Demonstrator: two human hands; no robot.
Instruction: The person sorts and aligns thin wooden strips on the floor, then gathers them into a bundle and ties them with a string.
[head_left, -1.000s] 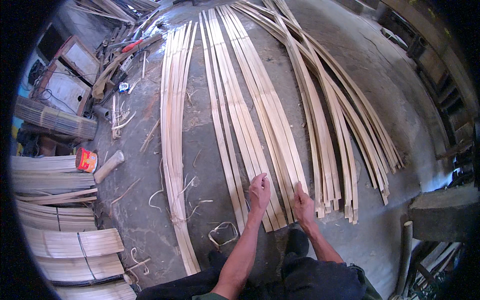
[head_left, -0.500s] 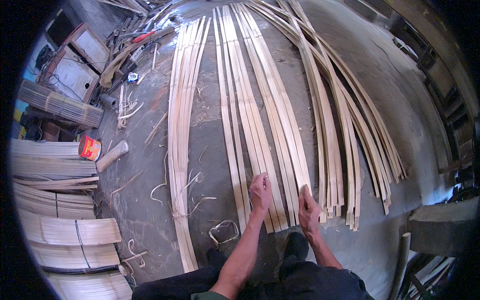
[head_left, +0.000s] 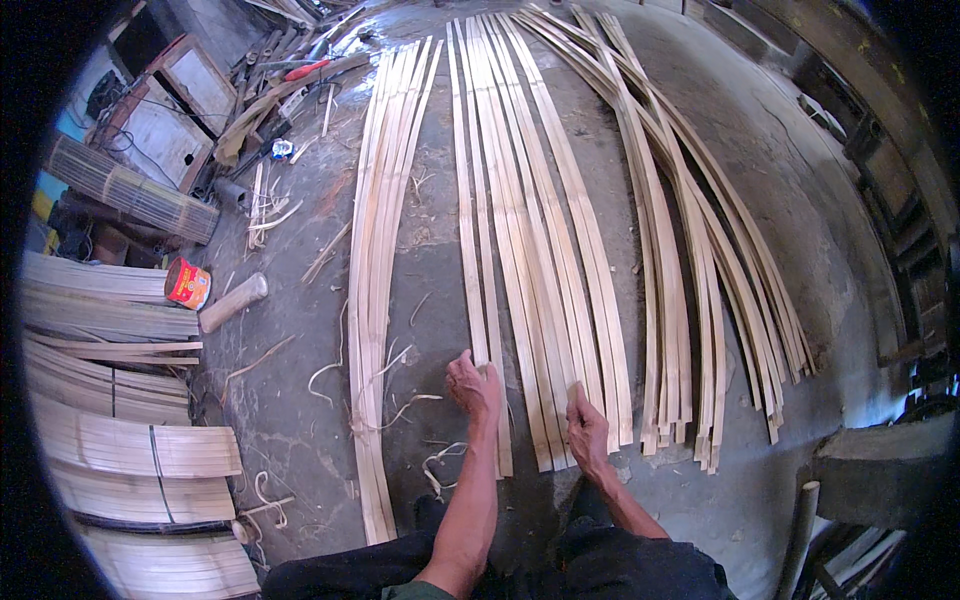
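Long pale bamboo strips (head_left: 525,300) lie lengthwise on the floor in front of me, most of them side by side in a middle group. My left hand (head_left: 475,385) is closed at a narrow pair of bamboo strips (head_left: 478,290) just left of that group, its fingers curled on them; the fingertips are partly hidden. Near the close end of the middle group, my right hand (head_left: 588,425) pinches the edge of a strip between thumb and fingers. A separate pair of strips (head_left: 595,290) runs along the right of this group.
Another bundle of strips (head_left: 370,300) lies to the left, and crossed strips (head_left: 680,250) to the right. Tied slat bundles (head_left: 140,445), a red tub (head_left: 188,283) and a short wooden cylinder (head_left: 235,302) line the left side. Curled shavings (head_left: 440,465) litter the floor.
My left hand has moved left, from the middle group to the narrow pair. My right hand has shifted slightly left and down, and some right-hand strips now lie against the middle group.
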